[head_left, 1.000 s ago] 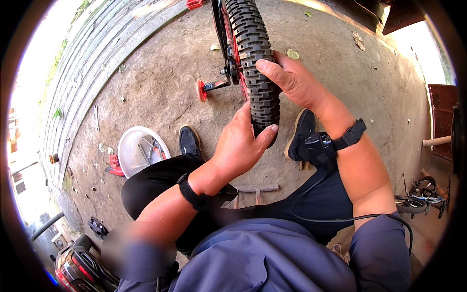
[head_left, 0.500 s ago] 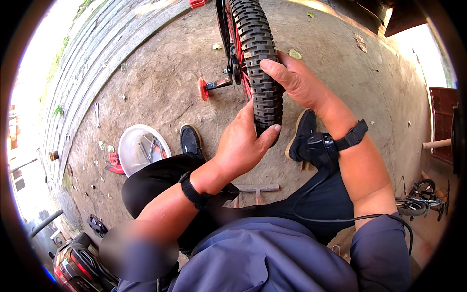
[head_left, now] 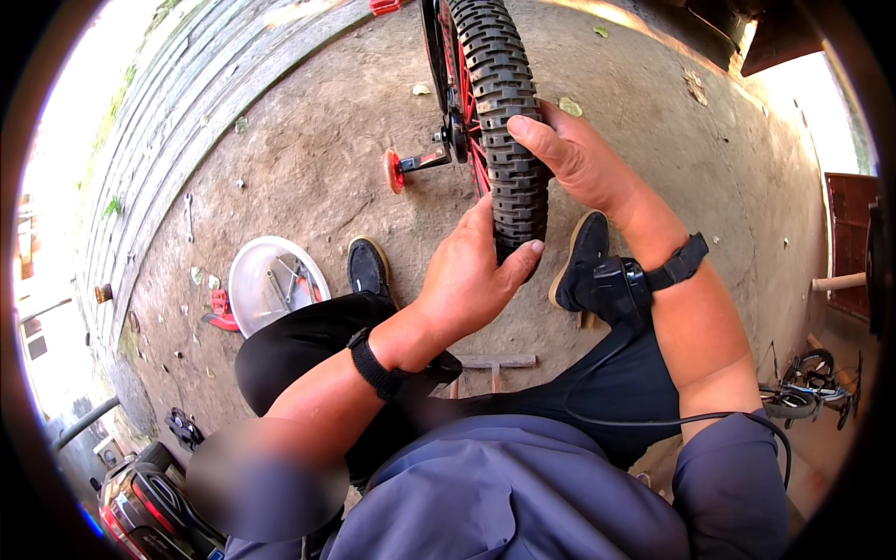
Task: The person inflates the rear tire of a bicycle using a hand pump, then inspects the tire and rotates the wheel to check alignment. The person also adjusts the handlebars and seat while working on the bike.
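A black knobby bicycle tire (head_left: 505, 79) stands upright in front of me, on a wheel with red spokes. My left hand (head_left: 469, 269) grips its near lower end, the thumb across the tread and the fingers on the spoke side, partly hidden. Higher up on the right, my right hand (head_left: 576, 159) is wrapped round the tire, its thumb on the tread and its other fingers out of sight. Left of the wheel, a short arm carries a red round piece (head_left: 394, 171). Part of the dark bicycle frame (head_left: 431, 47) runs along the wheel's left.
A white bowl (head_left: 245, 297) holding several metal tools lies on the ground by my left foot. Beside it is a red-handled tool (head_left: 220, 313); a wrench (head_left: 188, 217) lies farther off. Another bicycle (head_left: 810, 385) is at the right, and a black-and-red machine (head_left: 140, 504) at lower left.
The wheel and both hands have shifted slightly to the right in the picture, with the surroundings moving a little too. Both hands keep their hold on the tire.
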